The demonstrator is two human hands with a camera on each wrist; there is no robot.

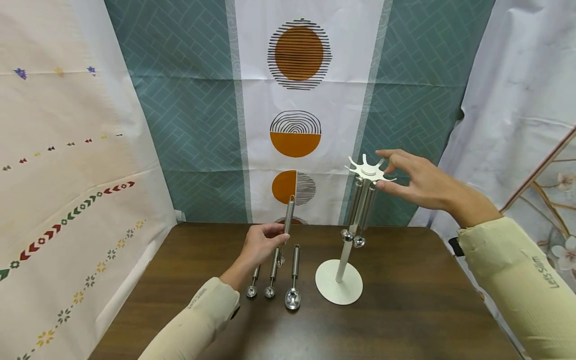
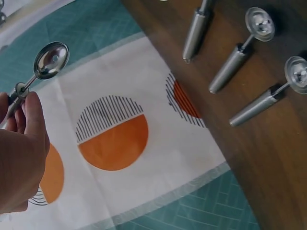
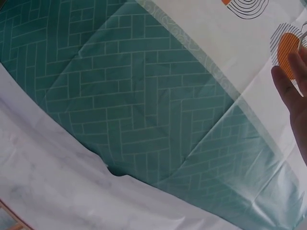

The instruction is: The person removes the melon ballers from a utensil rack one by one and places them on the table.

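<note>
My left hand [image 1: 261,245] pinches the metal handle of a melon baller [image 1: 289,215], held raised over the table with its ring end up. Its shiny bowl [image 2: 51,61] shows a small hole in the left wrist view. My right hand [image 1: 416,180] is at the white hanging stand [image 1: 369,172], thumb and forefinger about one of its hooks. Beneath the hooks hang metal scoops [image 1: 358,215], their round heads downward. In the right wrist view only some fingers [image 3: 290,91] show at the right edge; their contact is out of sight.
On the brown table [image 1: 396,310] lie two small round-headed scoops [image 1: 269,291] and a larger oval-headed scoop [image 1: 292,299], left of the stand's round base [image 1: 328,290]. A patterned cloth [image 1: 193,125] hangs behind the table; pale cloths hang at both sides.
</note>
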